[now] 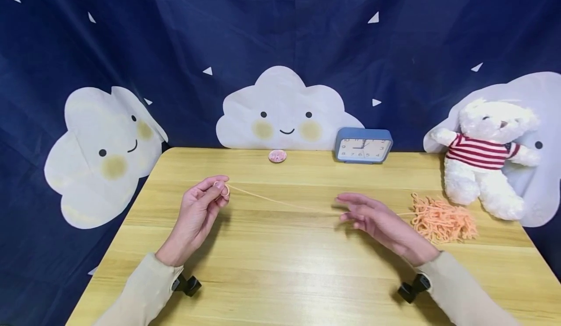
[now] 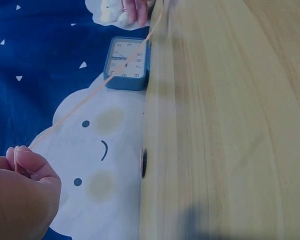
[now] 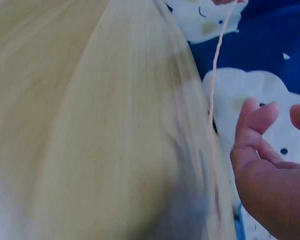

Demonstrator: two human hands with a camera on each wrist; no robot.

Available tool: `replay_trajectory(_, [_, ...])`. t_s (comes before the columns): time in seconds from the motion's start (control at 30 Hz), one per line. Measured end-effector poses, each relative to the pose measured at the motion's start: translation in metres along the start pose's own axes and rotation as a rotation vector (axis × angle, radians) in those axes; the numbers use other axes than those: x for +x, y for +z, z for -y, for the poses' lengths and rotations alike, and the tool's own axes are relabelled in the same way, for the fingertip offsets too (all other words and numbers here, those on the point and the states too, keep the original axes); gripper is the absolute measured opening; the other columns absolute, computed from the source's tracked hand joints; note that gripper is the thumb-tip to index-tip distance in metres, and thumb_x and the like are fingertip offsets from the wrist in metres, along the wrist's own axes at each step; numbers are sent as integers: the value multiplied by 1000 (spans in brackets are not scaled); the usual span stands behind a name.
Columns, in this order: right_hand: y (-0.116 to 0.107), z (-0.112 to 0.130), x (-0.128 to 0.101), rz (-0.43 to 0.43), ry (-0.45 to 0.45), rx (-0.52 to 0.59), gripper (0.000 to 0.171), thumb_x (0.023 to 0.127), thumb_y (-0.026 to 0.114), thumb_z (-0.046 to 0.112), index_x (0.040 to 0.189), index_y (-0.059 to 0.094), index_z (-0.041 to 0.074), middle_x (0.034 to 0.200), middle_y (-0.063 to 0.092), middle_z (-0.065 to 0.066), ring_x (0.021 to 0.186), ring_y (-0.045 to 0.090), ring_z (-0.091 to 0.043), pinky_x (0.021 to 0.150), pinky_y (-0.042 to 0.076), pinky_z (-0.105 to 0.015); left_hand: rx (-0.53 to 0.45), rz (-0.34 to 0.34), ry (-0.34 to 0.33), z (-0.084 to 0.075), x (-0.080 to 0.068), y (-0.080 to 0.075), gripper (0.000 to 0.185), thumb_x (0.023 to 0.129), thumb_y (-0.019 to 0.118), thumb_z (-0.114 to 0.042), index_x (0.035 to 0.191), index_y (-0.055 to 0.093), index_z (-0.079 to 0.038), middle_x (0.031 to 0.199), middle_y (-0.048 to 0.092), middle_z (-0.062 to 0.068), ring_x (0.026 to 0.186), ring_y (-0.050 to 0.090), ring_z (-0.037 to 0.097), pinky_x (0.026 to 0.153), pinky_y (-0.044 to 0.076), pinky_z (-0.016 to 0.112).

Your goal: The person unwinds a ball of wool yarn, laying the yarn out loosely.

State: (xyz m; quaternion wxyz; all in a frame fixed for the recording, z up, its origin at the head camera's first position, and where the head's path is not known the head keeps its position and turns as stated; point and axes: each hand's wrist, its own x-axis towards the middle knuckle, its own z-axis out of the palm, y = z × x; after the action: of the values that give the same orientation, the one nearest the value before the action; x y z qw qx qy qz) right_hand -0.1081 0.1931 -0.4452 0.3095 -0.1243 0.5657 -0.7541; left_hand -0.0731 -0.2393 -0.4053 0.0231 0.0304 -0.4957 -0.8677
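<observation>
From the head view I see my left hand [image 1: 199, 209] raised above the worktop [image 1: 280, 267], fingertips pinching the end of an orange yarn strand [image 1: 280, 202]; my right hand [image 1: 377, 221] hovers with fingers straight and loose, the strand passing it toward the yarn pile [image 1: 442, 218] by the teddy bear [image 1: 484, 155]. Left wrist view: thumb and finger pinch the strand [image 2: 90, 95], which runs past the clock [image 2: 126, 62]. Right wrist view: my relaxed fingers [image 3: 255, 125] sit just beside the strand [image 3: 216, 65]; whether they touch it I cannot tell.

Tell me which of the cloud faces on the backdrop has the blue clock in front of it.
The middle cloud, with two eyes and a centred smile. The blue clock stands at its right edge; the left cloud hangs off the table's side.
</observation>
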Motion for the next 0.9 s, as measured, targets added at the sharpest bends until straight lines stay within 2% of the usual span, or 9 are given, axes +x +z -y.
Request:
replay_trajectory(0.13, [16, -4, 19, 18, 54, -51, 52, 111, 53, 4, 157, 39, -14, 159, 49, -30, 109, 71, -23, 96, 58, -30, 16, 17, 3, 1, -1, 0, 16, 109, 60, 4, 112, 76, 1, 87, 69, 6, 81, 66, 14, 71, 57, 21])
replay_trajectory(0.27, [29, -9, 34, 46, 103, -44, 56, 111, 56, 7, 158, 35, -16, 160, 44, -33, 106, 69, -18, 100, 57, -30, 27, 18, 2, 2, -1, 0, 15, 110, 61, 3, 112, 76, 1, 88, 70, 6, 81, 66, 14, 71, 58, 21])
replay_trajectory(0.37, [38, -13, 42, 67, 143, -31, 58, 112, 56, 8, 158, 33, -18, 156, 48, -33, 105, 68, -17, 100, 57, -30, 29, 15, -1, 2, -1, 0, 15, 110, 61, 3, 112, 76, 1, 88, 70, 6, 81, 66, 14, 71, 58, 21])
replay_trajectory(0.47, [45, -15, 48, 91, 163, -48, 54, 113, 56, 11, 155, 38, -18, 145, 59, -29, 101, 68, -16, 96, 58, -29, 22, 12, -7, 2, 0, 1, 15, 110, 61, 3, 112, 76, 0, 88, 69, 6, 81, 66, 14, 71, 57, 21])
replay_trajectory(0.6, [49, -12, 50, 70, 152, -125, 41, 113, 59, 16, 140, 57, -15, 113, 71, -16, 87, 64, -12, 80, 56, -23, 4, 3, -6, 1, 1, 0, 16, 110, 60, 4, 114, 75, 1, 88, 69, 6, 81, 66, 14, 71, 57, 21])
replay_trajectory(0.73, [49, -3, 43, -27, 109, -220, 26, 111, 63, 17, 120, 70, -6, 87, 63, -2, 73, 54, -9, 66, 47, -19, -4, -5, -1, 1, 1, -1, 15, 110, 60, 4, 116, 74, 2, 88, 69, 6, 81, 66, 14, 71, 57, 21])
replay_trajectory(0.9, [43, 9, 27, -122, 1, -231, 16, 112, 62, 17, 109, 72, 4, 81, 58, 1, 70, 50, -9, 61, 43, -20, 12, -17, -7, 1, 1, -2, 14, 109, 62, 2, 117, 74, 2, 88, 70, 5, 81, 67, 14, 71, 58, 21])
